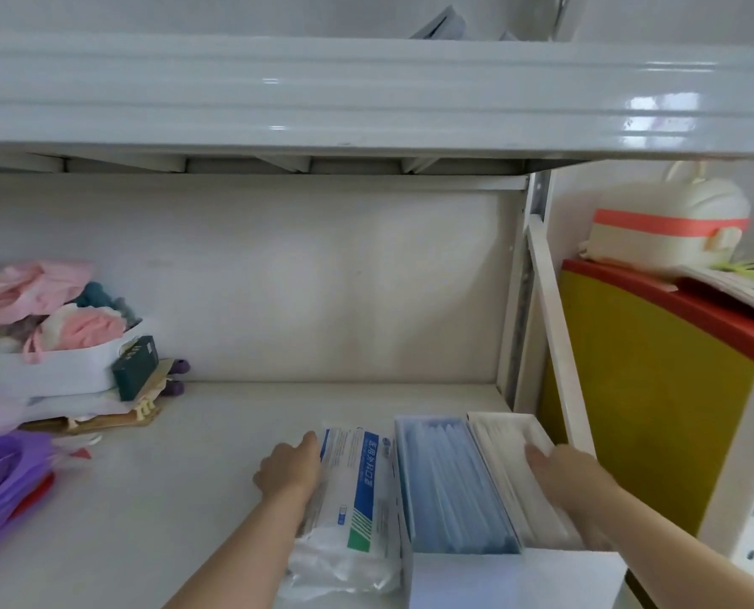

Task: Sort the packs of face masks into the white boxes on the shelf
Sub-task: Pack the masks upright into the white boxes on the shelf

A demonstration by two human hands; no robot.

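Mask pack point(353, 498) left of boxes point(498, 578), bin point(46, 371) far left (on shelf point(234, 454))

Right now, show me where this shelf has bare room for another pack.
Bare: the middle of the shelf, between the white bin and the mask pack, back to the wall; also the front strip left of the left hand. Crowded: the left end around the bin and purple items, and the right front corner with the white boxes and right hand.
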